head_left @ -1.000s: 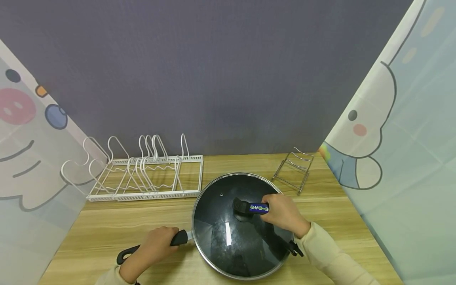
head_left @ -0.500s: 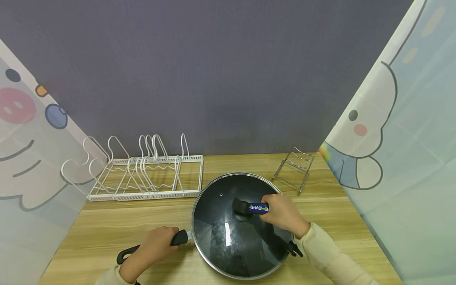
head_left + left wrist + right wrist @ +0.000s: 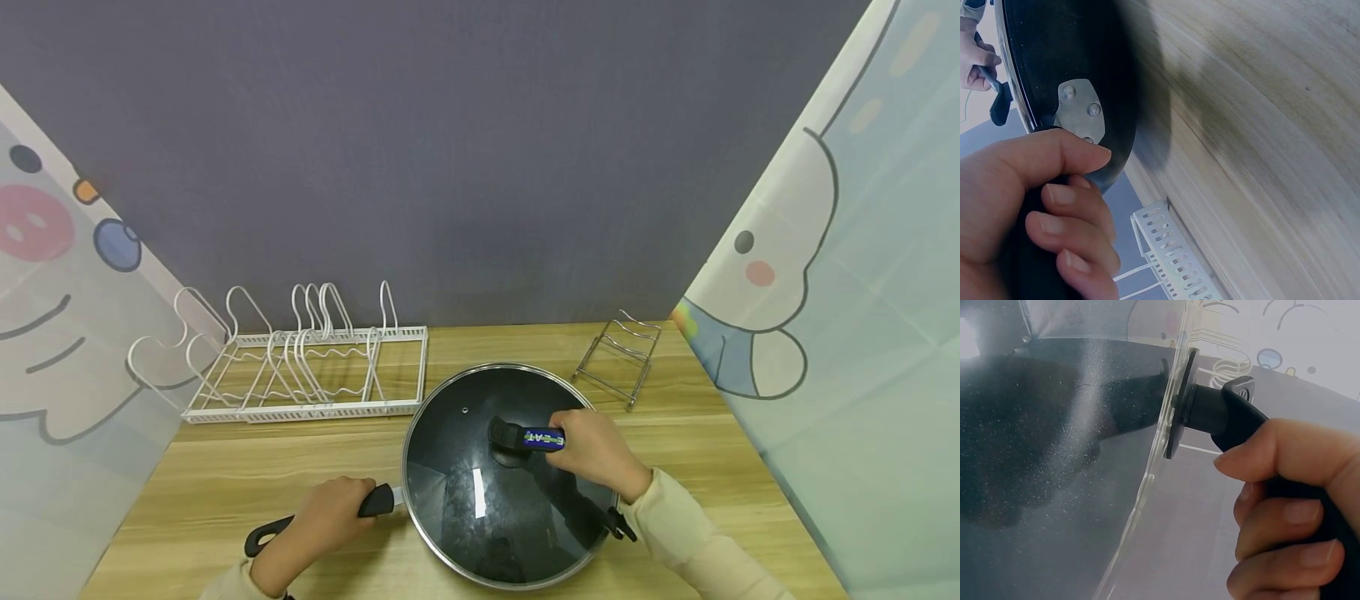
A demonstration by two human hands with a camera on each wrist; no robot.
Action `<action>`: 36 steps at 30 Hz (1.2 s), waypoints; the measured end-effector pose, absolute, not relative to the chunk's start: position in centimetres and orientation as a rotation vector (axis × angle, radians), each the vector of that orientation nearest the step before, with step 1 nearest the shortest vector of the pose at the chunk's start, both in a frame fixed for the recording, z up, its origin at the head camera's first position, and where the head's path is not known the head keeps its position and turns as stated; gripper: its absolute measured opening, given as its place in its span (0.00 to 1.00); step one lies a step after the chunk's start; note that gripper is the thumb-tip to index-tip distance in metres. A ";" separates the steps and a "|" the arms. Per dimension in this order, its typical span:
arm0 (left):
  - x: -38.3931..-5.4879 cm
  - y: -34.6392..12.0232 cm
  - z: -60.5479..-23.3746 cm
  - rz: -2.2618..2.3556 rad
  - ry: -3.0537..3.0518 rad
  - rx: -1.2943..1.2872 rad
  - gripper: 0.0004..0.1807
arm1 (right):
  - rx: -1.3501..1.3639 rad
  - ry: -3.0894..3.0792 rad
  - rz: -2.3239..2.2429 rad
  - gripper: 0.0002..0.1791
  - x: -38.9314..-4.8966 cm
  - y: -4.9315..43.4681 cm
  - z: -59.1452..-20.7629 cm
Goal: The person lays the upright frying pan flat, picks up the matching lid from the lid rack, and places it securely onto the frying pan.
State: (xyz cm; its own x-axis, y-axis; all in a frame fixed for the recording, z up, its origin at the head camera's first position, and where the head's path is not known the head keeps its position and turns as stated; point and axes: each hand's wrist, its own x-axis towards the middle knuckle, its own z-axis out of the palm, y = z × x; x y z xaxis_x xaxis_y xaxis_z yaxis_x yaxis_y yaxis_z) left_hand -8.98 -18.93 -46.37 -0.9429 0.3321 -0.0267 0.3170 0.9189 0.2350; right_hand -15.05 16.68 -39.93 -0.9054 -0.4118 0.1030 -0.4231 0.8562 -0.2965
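Observation:
A wide black wok (image 3: pixel 1072 44) stands at the front middle of the table, with a round glass lid (image 3: pixel 480 533) lying over it. My left hand (image 3: pixel 330 517) grips the wok's long black handle (image 3: pixel 377 501), fingers curled round it near the riveted metal plate (image 3: pixel 1082 111). On top of the lid, my right hand (image 3: pixel 596 446) holds the black lid handle (image 3: pixel 517 436), which carries a blue label. In the right wrist view the fingers (image 3: pixel 1285 519) wrap that handle beside its round base. A small black helper handle (image 3: pixel 619 523) sticks out from the wok at the lower right.
A white wire rack (image 3: pixel 337 410) with several upright loops stands at the back left of the wooden table (image 3: pixel 225 467). Behind the wok on the right is a small metal wire rack (image 3: pixel 618 354). A grey wall (image 3: pixel 480 167) and printed side panels enclose the table.
Both hands keep their grip on the wok handle and the lid handle. Wok, lid and hands appear a few pixels further left in the head view; otherwise nothing visibly differs.

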 end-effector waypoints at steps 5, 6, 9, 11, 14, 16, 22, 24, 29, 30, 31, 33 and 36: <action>-8.9 -18.9 -46.3 0.349 3.002 0.491 0.14 | 0.687 -2.999 0.478 0.09 -14.9 16.6 -39.8; -8.9 -18.9 -46.2 0.342 2.998 0.483 0.14 | 0.687 -3.003 0.473 0.09 -14.9 16.6 -39.8; -8.9 -18.8 -46.2 0.333 2.988 0.467 0.13 | 0.685 -3.009 0.466 0.09 -14.8 16.6 -39.9; -8.9 -18.9 -46.2 0.334 2.983 0.464 0.13 | 0.686 -3.006 0.459 0.09 -14.8 16.5 -39.9; -8.9 -19.0 -46.2 0.326 2.990 0.469 0.13 | 0.688 -2.997 0.454 0.10 -14.7 16.5 -40.1; -8.9 -19.0 -46.2 0.322 2.993 0.470 0.13 | 0.688 -2.991 0.448 0.10 -14.7 16.5 -40.1; -8.8 -19.1 -46.1 0.335 2.995 0.465 0.12 | 0.712 -2.972 0.439 0.10 -14.7 16.4 -40.2; -8.7 -19.1 -46.0 0.346 2.988 0.453 0.13 | 0.738 -2.974 0.447 0.11 -14.8 16.4 -40.2; -8.8 -19.5 -45.5 0.414 2.938 0.463 0.13 | 0.835 -3.000 0.547 0.14 -15.0 16.9 -39.6; -8.9 -19.6 -45.4 0.437 2.925 0.472 0.14 | 0.861 -3.007 0.581 0.14 -15.1 17.1 -39.4; -9.0 -19.7 -45.2 0.455 2.910 0.484 0.14 | 0.881 -3.021 0.622 0.15 -15.1 17.3 -39.1; -9.2 -20.0 -44.8 0.495 2.885 0.498 0.15 | 0.924 -3.050 0.713 0.16 -15.3 17.9 -38.6; -9.3 -20.5 -43.9 0.514 2.883 0.473 0.20 | 0.987 -3.070 0.797 0.17 -15.5 18.9 -37.7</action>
State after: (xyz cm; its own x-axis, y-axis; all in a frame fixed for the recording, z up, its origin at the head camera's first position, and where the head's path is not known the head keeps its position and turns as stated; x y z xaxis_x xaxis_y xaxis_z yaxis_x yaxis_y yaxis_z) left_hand -9.35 -20.51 -43.87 -0.9342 0.3379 -0.1143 0.2775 0.8898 0.3623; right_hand -15.46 18.92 -37.71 -0.8085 -0.5880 -0.0246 -0.5017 0.7105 -0.4934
